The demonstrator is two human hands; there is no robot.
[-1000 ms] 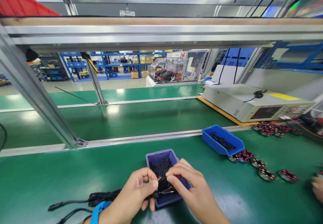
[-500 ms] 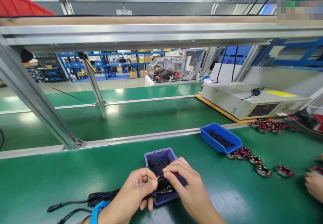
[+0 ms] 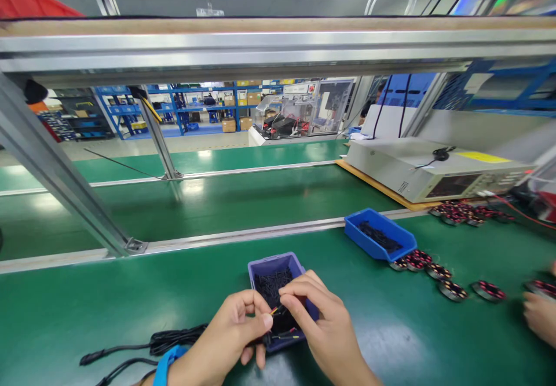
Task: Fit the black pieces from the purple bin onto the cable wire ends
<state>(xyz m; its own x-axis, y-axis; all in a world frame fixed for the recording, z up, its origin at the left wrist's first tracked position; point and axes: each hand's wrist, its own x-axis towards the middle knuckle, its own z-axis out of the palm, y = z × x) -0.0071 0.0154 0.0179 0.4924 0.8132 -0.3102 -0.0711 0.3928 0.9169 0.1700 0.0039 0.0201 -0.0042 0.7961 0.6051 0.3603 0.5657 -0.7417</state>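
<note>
My left hand (image 3: 234, 331), with a blue band at its wrist, pinches a black cable (image 3: 178, 338) near its end, where thin red and yellow wires (image 3: 274, 312) stick out. The rest of that cable lies bundled on the green bench to the left. Facing it, my right hand (image 3: 324, 325) is closed in a pinch on a small black piece at the wire tips, mostly hidden by the fingers. Both hands are over a purple bin (image 3: 278, 257) holding many short black pieces. More bare wire ends (image 3: 286, 335) show below the fingers.
A blue bin (image 3: 369, 250) of black pieces stands to the right, beside several round coils with copper windings (image 3: 452, 291). Another person's hand (image 3: 541, 316) is at the right edge. Behind are a grey bench instrument (image 3: 434, 166) and a metal frame post (image 3: 65, 166).
Both hands keep nearly the same pinch over the purple bin. Slightly more of the coloured wires shows between the fingertips. The whole view has shifted a little.
</note>
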